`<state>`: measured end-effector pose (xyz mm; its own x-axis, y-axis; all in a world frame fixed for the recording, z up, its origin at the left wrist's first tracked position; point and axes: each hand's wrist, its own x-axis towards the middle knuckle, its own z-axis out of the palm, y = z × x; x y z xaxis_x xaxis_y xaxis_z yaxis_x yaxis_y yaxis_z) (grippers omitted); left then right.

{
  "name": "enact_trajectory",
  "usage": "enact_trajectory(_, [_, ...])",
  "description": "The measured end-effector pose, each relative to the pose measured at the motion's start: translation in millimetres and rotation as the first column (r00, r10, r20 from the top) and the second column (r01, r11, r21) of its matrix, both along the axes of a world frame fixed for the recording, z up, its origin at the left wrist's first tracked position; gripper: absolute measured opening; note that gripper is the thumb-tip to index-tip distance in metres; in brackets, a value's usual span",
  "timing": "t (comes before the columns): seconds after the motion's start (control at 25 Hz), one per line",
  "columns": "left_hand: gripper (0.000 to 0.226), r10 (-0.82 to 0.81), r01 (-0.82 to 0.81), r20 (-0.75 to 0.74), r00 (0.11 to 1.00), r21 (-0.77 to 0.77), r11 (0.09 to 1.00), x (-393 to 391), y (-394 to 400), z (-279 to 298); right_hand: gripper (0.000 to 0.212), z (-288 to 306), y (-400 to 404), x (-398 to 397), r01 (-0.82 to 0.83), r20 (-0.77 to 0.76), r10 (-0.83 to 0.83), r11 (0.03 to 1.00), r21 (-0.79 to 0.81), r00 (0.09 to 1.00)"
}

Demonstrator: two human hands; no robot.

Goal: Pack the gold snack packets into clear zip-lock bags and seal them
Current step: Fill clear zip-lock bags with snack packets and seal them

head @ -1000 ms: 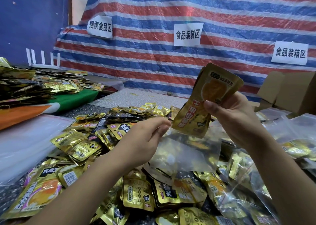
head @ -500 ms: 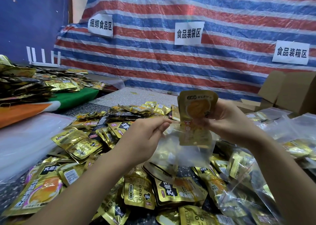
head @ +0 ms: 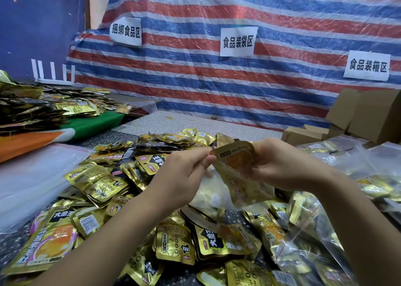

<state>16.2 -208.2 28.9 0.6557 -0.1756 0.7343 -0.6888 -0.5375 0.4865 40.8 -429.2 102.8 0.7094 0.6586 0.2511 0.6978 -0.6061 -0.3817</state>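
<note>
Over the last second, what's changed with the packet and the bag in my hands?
The right hand has lowered the gold packet from above the clear bag down into its mouth; now only its top shows. The left hand still pinches the bag's edge. The packet pile hasn't moved.

Loose gold packets (head: 102, 182) are covering the desk (head: 201, 124) across the lower and middle frame, leaving bare surface only at centre, behind the heap. Filled bags (head: 308, 238) are crowding the lower right, cardboard boxes (head: 368, 112) are blocking the right edge, and clear plastic sheeting (head: 32, 181) is lying at left.
</note>
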Motion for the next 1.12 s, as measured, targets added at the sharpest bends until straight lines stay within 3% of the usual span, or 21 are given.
enact_trajectory(0.12, [0.021,0.002,-0.003,-0.009,1.000,-0.091,0.996,-2.0,-2.7,1.9,0.018,4.8,2.4,-7.5,0.032,-0.021,-0.034,0.996,-0.079,0.999])
enact_trajectory(0.24, [0.023,-0.055,0.049,-0.025,0.998,-0.201,0.978,-4.3,-5.4,4.9,0.025,-0.2,7.8,-10.8,0.063,-0.006,-0.065,0.978,-0.201,0.998])
enact_trajectory(0.48, [0.060,-0.135,0.066,-0.267,0.954,-0.253,0.965,2.8,-0.5,0.7,0.012,4.3,1.5,-4.6,0.088,0.019,-0.088,0.996,0.034,0.996])
enact_trajectory(0.76, [0.020,-0.180,0.094,-0.218,0.959,-0.353,0.931,4.6,-1.9,1.4,0.012,6.1,-3.6,-4.3,0.107,0.011,-0.108,0.992,0.073,0.994])
enact_trajectory(0.92, [0.022,-0.239,0.159,-0.185,0.953,-0.365,0.917,0.3,-5.0,4.6,0.018,9.2,5.7,-14.5,0.100,-0.008,-0.100,0.992,-0.075,0.995])
enact_trajectory(1.12, [0.023,-0.229,0.185,-0.154,0.961,-0.257,0.949,-8.2,-12.7,3.5,0.019,2.3,20.0,-25.1,0.172,0.120,-0.136,0.912,-0.373,0.983])
